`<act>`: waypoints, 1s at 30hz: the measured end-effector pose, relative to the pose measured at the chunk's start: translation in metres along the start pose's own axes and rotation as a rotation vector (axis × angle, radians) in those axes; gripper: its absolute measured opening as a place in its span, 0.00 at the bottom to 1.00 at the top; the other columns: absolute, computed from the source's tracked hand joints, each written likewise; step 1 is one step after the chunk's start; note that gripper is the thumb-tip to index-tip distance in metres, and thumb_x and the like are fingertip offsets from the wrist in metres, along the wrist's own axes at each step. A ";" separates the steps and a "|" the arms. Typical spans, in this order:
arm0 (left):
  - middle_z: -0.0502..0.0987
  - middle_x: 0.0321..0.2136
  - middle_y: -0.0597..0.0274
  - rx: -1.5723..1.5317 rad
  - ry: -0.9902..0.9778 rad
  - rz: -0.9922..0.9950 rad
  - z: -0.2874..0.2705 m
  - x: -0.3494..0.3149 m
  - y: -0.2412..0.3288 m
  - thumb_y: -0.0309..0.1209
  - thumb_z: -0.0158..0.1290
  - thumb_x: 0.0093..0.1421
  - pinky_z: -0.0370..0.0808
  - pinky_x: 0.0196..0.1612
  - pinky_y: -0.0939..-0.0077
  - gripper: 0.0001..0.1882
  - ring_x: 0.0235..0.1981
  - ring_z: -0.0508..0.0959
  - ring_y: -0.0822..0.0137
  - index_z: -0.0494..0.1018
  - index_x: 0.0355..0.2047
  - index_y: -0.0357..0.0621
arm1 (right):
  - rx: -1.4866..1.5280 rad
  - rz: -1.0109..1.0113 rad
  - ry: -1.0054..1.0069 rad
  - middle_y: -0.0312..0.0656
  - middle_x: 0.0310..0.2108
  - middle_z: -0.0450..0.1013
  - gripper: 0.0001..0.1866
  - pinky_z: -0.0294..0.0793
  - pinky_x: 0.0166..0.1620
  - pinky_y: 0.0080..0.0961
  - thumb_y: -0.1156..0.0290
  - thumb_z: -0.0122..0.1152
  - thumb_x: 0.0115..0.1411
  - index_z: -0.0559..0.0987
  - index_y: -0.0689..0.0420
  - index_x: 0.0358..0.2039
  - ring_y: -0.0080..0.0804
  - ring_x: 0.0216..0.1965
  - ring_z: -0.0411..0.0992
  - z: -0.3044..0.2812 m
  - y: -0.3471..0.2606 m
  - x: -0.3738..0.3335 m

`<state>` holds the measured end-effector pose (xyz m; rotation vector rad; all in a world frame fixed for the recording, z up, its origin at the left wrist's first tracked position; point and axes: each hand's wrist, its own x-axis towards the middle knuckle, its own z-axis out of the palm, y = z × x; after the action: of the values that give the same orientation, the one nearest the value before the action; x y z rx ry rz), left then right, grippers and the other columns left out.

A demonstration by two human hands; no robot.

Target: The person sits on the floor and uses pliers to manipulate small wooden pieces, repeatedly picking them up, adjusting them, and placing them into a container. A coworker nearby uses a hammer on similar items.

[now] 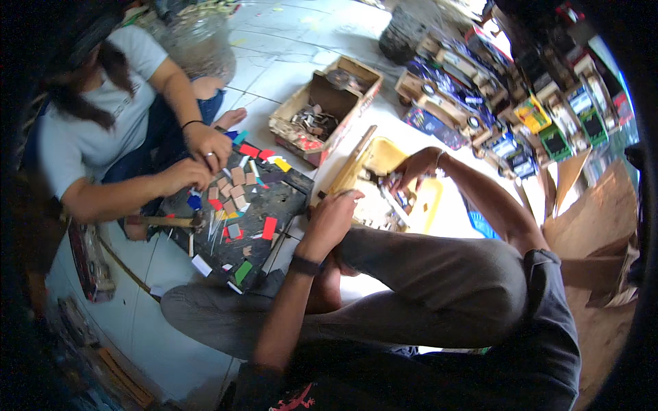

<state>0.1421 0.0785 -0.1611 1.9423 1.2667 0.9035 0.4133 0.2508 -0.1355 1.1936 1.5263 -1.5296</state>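
My left hand [332, 222], with a dark band on the wrist, is raised beside the near left end of a yellow tray [433, 192]. Its fingers are curled together; what lies between them, if anything, is too small to make out. My right hand [416, 168] reaches into the tray with bent fingers pressed among small dark and pale parts [397, 195]. Whatever it pinches there is hidden by the fingers. A long wooden strip [353, 161] lies along the tray's left side. Glare washes out part of the tray.
Left of me, another person's hands [199, 164] work over a dark board [284, 198] strewn with wooden blocks [236, 185] and coloured pieces. A hammer [168, 221] lies there. Beyond stands a cardboard box [343, 113] of scraps. Several wooden toy trucks [507, 147] crowd the far right.
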 end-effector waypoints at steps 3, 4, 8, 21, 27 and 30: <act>0.80 0.43 0.42 0.175 -0.275 0.123 0.056 0.046 -0.024 0.21 0.50 0.61 0.77 0.52 0.54 0.16 0.46 0.81 0.45 0.78 0.49 0.39 | 0.092 0.012 0.141 0.28 0.61 0.74 0.37 0.81 0.51 0.35 0.58 0.70 0.62 0.66 0.38 0.70 0.25 0.63 0.66 -0.019 0.013 -0.022; 0.80 0.45 0.42 0.317 -0.392 0.049 0.077 0.053 -0.030 0.21 0.52 0.60 0.77 0.52 0.54 0.17 0.47 0.80 0.44 0.78 0.49 0.39 | 0.072 0.001 0.153 0.28 0.62 0.73 0.37 0.81 0.51 0.34 0.58 0.68 0.63 0.64 0.37 0.71 0.25 0.64 0.65 -0.023 0.015 -0.028; 0.77 0.51 0.42 0.606 -0.579 -0.294 0.140 0.082 -0.061 0.34 0.50 0.66 0.79 0.54 0.50 0.16 0.53 0.79 0.43 0.79 0.49 0.39 | 0.111 -0.119 0.175 0.32 0.64 0.71 0.37 0.80 0.52 0.36 0.54 0.67 0.64 0.64 0.38 0.71 0.29 0.66 0.64 -0.026 0.019 -0.039; 0.83 0.45 0.46 0.706 -0.956 -0.185 0.165 0.070 -0.087 0.29 0.61 0.51 0.77 0.54 0.53 0.15 0.49 0.81 0.47 0.84 0.40 0.40 | 0.132 -0.217 0.170 0.36 0.65 0.69 0.39 0.76 0.55 0.38 0.50 0.67 0.63 0.63 0.38 0.72 0.33 0.68 0.61 -0.034 0.019 -0.021; 0.83 0.42 0.40 0.652 -0.984 -0.202 0.136 0.075 -0.082 0.30 0.66 0.48 0.80 0.50 0.55 0.17 0.46 0.84 0.45 0.84 0.38 0.36 | 0.119 -0.196 0.231 0.34 0.65 0.69 0.37 0.77 0.52 0.36 0.50 0.66 0.64 0.65 0.35 0.71 0.31 0.65 0.63 -0.034 0.024 -0.024; 0.83 0.41 0.39 0.612 -0.923 -0.146 0.127 0.073 -0.074 0.35 0.70 0.47 0.80 0.50 0.55 0.20 0.45 0.84 0.45 0.83 0.39 0.35 | 0.088 -0.165 0.238 0.33 0.63 0.70 0.36 0.78 0.52 0.37 0.50 0.66 0.64 0.65 0.35 0.71 0.30 0.64 0.64 -0.032 0.019 -0.026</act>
<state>0.2312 0.1528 -0.2774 2.2307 1.1184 -0.5182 0.4446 0.2763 -0.1155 1.3690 1.7656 -1.6218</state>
